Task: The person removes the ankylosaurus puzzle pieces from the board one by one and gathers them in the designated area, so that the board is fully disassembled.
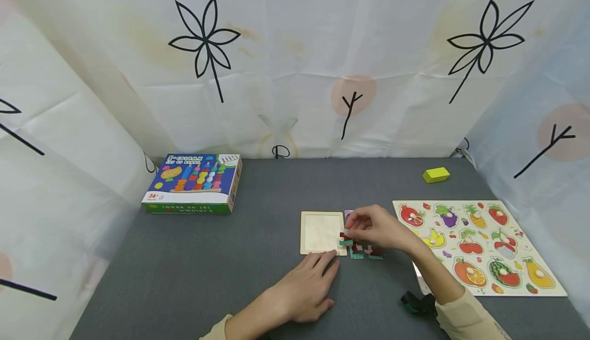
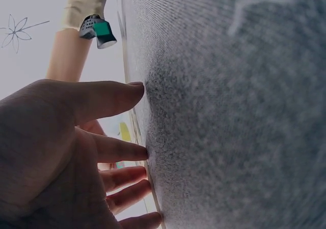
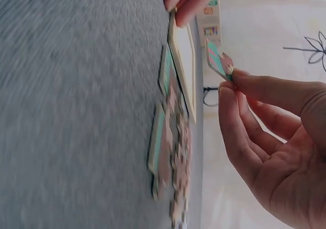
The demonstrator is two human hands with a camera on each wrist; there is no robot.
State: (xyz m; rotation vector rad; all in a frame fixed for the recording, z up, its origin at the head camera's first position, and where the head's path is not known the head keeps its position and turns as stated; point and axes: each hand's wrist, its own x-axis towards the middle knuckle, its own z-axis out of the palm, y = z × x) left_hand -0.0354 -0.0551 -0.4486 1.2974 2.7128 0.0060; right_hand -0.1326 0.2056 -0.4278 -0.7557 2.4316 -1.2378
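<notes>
In the head view, my right hand (image 1: pixel 380 230) pinches a small jigsaw puzzle piece (image 1: pixel 344 239) just over the right edge of a pale wooden puzzle tray (image 1: pixel 322 214). The right wrist view shows the puzzle piece (image 3: pixel 219 61) between thumb and fingertips, green and brown, lifted off the table. My left hand (image 1: pixel 306 286) rests with spread, straight fingers at the tray's lower edge, fingertips touching it. Several loose jigsaw pieces (image 3: pixel 163 142) lie right of the tray, partly hidden under the right hand in the head view. Nothing sits inside the tray's recess.
A fruit peg puzzle board (image 1: pixel 479 248) lies to the right, beneath the right forearm. Behind it is a yellow block (image 1: pixel 435 175). A boxed bead set (image 1: pixel 191 184) stands at the back left of the grey table (image 1: pixel 184 278). Printed cloth (image 1: pixel 286 63) hangs around the table.
</notes>
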